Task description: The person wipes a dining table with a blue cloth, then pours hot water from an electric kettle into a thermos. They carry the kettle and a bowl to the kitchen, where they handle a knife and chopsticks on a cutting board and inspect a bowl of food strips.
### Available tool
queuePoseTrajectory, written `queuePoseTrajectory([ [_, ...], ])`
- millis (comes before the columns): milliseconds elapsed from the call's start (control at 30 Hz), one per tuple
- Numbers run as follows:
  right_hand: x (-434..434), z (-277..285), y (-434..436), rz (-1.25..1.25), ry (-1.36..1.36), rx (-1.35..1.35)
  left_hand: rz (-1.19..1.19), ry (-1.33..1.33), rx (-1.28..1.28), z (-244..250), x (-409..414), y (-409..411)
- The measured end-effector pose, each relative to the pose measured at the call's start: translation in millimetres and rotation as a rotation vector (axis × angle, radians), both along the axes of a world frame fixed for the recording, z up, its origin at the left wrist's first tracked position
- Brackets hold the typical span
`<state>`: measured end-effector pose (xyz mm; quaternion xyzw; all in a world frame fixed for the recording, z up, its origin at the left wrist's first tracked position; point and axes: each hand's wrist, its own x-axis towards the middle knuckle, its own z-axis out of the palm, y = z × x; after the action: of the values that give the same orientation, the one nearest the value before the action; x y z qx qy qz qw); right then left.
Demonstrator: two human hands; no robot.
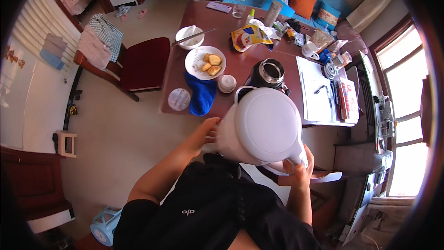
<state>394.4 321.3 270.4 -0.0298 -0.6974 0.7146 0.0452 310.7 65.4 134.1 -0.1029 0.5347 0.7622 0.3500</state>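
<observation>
A white electric kettle point(269, 125) is held up at the near edge of the table, its spout side over the table. My right hand point(300, 166) grips its handle. My left hand point(207, 132) is at the kettle's left side, the fingers partly behind it; whether they touch it is unclear. Just beyond the kettle stands a black vacuum flask point(258, 74) with an uncovered steel mouth. A white round cap point(227, 83) lies to the flask's left, beside a blue cloth point(201, 95) and a round, pale disc point(179, 99).
On the dark red table point(239, 60) are a plate of food point(197, 55), a bowl point(189, 43) with chopsticks, a yellow bag point(251, 36), a mug point(309, 50), papers point(314, 93) and books point(348, 99). A chair point(145, 63) stands at the left.
</observation>
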Motion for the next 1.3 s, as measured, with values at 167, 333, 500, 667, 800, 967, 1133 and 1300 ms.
queuePoseTrajectory([
  [167,-6,9,10,-0.21,-0.014,0.071,-0.26,0.07,0.069,15,-50,45],
  [333,-15,25,-2,-0.438,-0.059,0.166,-0.515,-0.086,0.056,-1,-85,78],
  [500,-33,35,-29,-0.604,-0.139,0.275,-0.776,-0.138,0.139,-12,-109,89],
  [667,-56,51,-57,-0.714,-0.259,0.288,-0.922,-0.232,0.163,-20,-119,89],
  [800,-67,58,-71,-0.747,-0.31,0.303,-0.979,-0.303,0.158,-28,-122,84],
  [967,-70,57,-74,-0.754,-0.342,0.311,-1.032,-0.349,0.153,-33,-121,82],
  [1133,-74,58,-72,-0.755,-0.376,0.299,-1.019,-0.335,0.181,-43,-118,82],
  [1300,-72,60,-66,-0.723,-0.404,0.35,-1.012,-0.349,0.184,-43,-115,86],
])
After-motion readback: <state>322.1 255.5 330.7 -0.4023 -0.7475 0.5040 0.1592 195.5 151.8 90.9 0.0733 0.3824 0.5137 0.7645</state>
